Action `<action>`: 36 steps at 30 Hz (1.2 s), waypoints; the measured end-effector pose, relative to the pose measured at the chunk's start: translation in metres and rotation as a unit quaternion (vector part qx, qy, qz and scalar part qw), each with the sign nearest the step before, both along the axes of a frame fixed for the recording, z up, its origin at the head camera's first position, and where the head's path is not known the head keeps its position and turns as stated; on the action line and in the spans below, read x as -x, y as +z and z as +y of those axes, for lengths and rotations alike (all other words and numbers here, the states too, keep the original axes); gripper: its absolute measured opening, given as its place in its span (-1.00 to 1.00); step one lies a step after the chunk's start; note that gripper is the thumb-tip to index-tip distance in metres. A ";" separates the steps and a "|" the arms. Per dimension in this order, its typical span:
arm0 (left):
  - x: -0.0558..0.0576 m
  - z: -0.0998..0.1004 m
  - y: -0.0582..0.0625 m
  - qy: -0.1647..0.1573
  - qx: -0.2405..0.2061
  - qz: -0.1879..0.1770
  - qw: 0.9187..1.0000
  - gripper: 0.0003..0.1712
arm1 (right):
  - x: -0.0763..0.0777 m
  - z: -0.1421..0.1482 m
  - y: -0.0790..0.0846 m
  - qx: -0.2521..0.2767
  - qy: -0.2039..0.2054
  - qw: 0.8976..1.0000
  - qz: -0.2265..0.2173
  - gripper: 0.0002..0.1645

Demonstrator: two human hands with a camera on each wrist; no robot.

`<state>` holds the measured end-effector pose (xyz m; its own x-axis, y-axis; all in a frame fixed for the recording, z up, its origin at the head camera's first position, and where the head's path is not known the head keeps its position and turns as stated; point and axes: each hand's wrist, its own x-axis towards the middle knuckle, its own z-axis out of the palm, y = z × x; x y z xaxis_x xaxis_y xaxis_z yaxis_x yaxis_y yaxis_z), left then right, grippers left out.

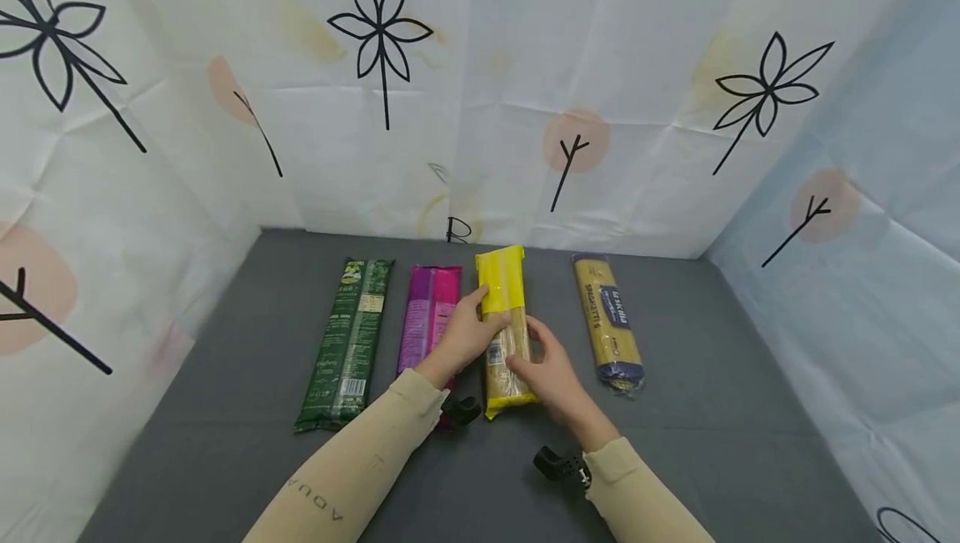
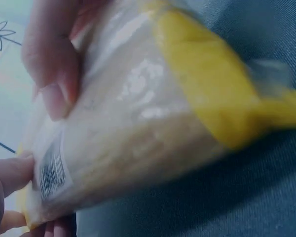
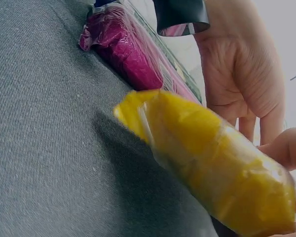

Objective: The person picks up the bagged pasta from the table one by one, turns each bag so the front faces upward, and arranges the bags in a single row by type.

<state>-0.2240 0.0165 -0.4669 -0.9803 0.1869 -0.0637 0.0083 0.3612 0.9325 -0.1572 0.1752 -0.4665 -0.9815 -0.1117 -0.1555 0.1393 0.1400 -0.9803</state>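
Observation:
Both hands hold a clear-and-yellow packet of what looks like spaghetti (image 1: 504, 326). The left hand (image 1: 468, 330) grips its left edge near the middle, thumb across the face. Lower down, the right hand (image 1: 551, 368) holds the right side, its thumb on the front. The left wrist view shows a barcode label (image 2: 54, 170) on the clear film. From the right wrist, the packet's yellow end (image 3: 202, 143) appears lifted above the cloth, with a shadow beneath it. Fingers behind the packet are mostly hidden.
Left of the hands lie a purple-and-pink packet (image 1: 427, 318), partly behind the left arm, and a dark green packet (image 1: 348, 343). To the right is a packet labelled spaghetti (image 1: 607, 318) with blue ends. A grey cloth (image 1: 712, 376) covers the table; patterned white curtains (image 1: 495, 42) surround it.

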 end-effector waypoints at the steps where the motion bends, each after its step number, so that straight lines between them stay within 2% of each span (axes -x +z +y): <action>1: -0.001 0.001 0.002 -0.001 0.006 0.011 1.000 -0.16 | -0.001 0.000 0.005 0.000 0.000 1.000 0.005 -0.16; 6: -0.004 0.003 0.006 -0.018 0.059 0.056 0.997 -0.16 | -0.009 0.001 0.031 -0.028 0.013 0.999 0.027 -0.13; 12: -0.003 0.004 0.006 -0.028 0.060 0.067 0.996 -0.16 | -0.004 0.008 0.026 -0.118 0.015 0.991 0.068 -0.13; 16: -0.001 0.002 0.006 -0.039 0.025 0.054 0.998 -0.16 | -0.002 0.009 0.023 -0.195 0.008 0.975 0.109 -0.14; 19: 0.000 0.000 0.006 -0.054 -0.013 0.041 0.998 -0.20 | -0.003 0.007 0.025 -0.255 0.014 0.956 0.142 -0.13; 22: 0.002 -0.003 0.007 -0.080 -0.064 0.038 0.994 -0.26 | -0.004 0.003 0.028 -0.307 0.022 0.936 0.170 -0.12; 25: 0.005 -0.006 0.008 -0.102 -0.132 0.016 0.986 -0.31 | -0.003 -0.001 0.030 -0.354 0.028 0.911 0.207 -0.10; 27: 0.006 -0.008 0.009 -0.102 -0.178 -0.014 0.979 -0.30 | -0.003 -0.003 0.031 -0.390 0.029 0.888 0.241 -0.09; 30: 0.006 -0.010 0.013 -0.086 -0.237 -0.066 0.965 -0.23 | -0.004 -0.008 0.030 -0.443 0.023 0.844 0.301 -0.09; 33: 0.005 -0.012 0.017 -0.059 -0.279 -0.092 0.954 -0.16 | -0.007 -0.014 0.028 -0.485 0.013 0.800 0.353 -0.12; 36: 0.005 -0.013 0.018 -0.025 -0.289 -0.094 0.952 -0.13 | -0.009 -0.020 0.023 -0.519 0.010 0.758 0.395 -0.15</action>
